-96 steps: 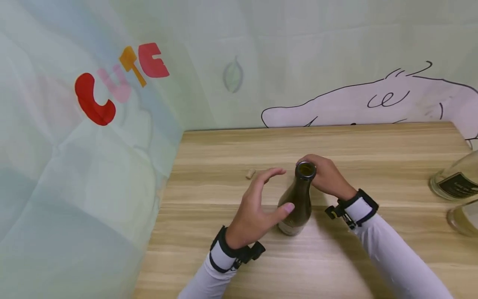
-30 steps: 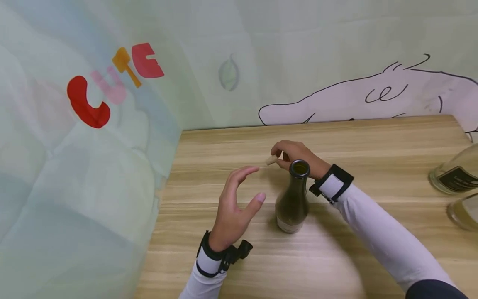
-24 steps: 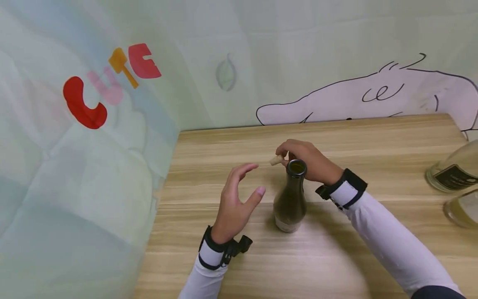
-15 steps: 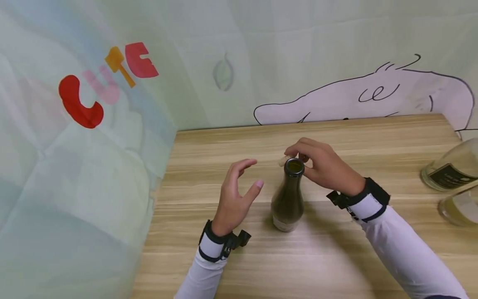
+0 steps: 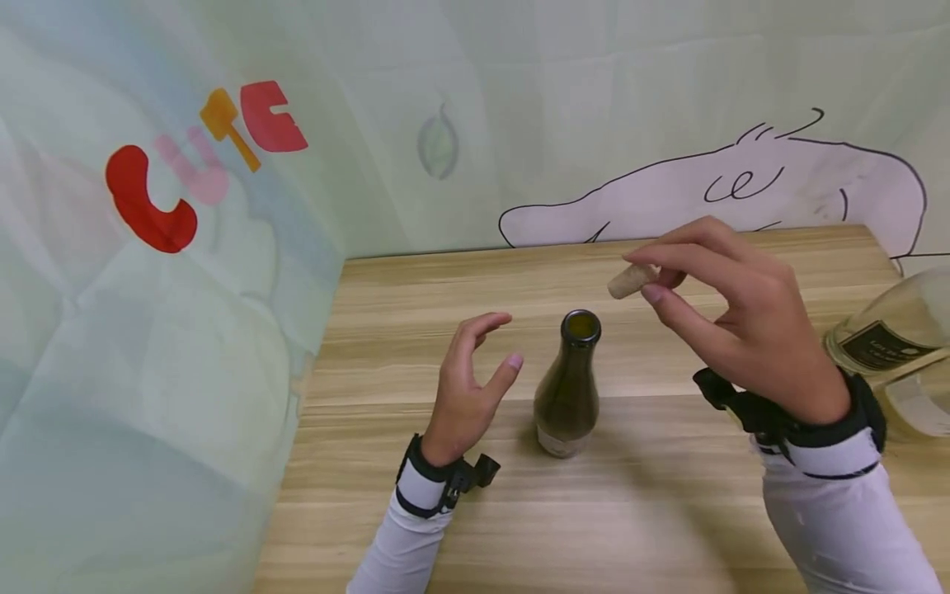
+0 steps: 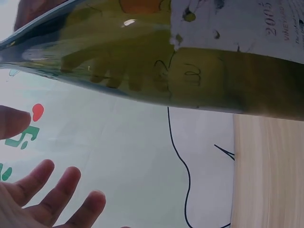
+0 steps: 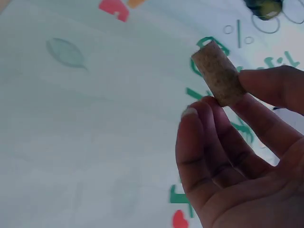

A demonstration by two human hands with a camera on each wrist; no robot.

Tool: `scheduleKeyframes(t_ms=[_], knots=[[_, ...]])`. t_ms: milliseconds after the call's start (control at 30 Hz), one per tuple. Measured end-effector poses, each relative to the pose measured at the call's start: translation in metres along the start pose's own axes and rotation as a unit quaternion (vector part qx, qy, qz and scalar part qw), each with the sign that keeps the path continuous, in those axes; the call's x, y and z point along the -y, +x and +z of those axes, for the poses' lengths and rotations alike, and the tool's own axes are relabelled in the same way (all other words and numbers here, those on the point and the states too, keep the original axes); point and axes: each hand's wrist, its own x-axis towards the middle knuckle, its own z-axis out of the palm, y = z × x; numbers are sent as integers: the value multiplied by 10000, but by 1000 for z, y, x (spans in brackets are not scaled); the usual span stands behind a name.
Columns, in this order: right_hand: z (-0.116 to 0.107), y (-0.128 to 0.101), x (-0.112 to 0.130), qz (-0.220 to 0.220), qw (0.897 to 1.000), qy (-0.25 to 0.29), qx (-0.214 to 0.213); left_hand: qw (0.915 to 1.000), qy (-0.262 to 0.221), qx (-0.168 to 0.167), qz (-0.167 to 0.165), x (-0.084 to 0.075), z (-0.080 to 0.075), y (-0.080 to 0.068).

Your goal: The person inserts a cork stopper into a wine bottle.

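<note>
R hand pinches cork betw thumb & fingertips, raised above & right of open green wine bottle, upright on wooden counter. L hand just left of bottle, fingers loosely curved, holding nothing, not touching.

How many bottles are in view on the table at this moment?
3: a dark green bottle standing mid-table beside the left hand, and two clear bottles at the right edge, one above the other, both cut off by the frame.
</note>
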Motion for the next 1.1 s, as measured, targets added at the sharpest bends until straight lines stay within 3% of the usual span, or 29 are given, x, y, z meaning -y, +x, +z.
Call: scheduleKeyframes(t_ms=[233, 533, 1100], knots=[[6, 15, 24, -471, 9938, 345, -943, 10000, -13, 3, 4, 0, 0, -1], [18, 24, 37, -964, 9909, 747, -562, 10000, 5, -1, -15, -3, 2, -3], [28, 26, 40, -1084, 9928, 341, -384, 10000, -74, 42, -20, -6, 3, -7]])
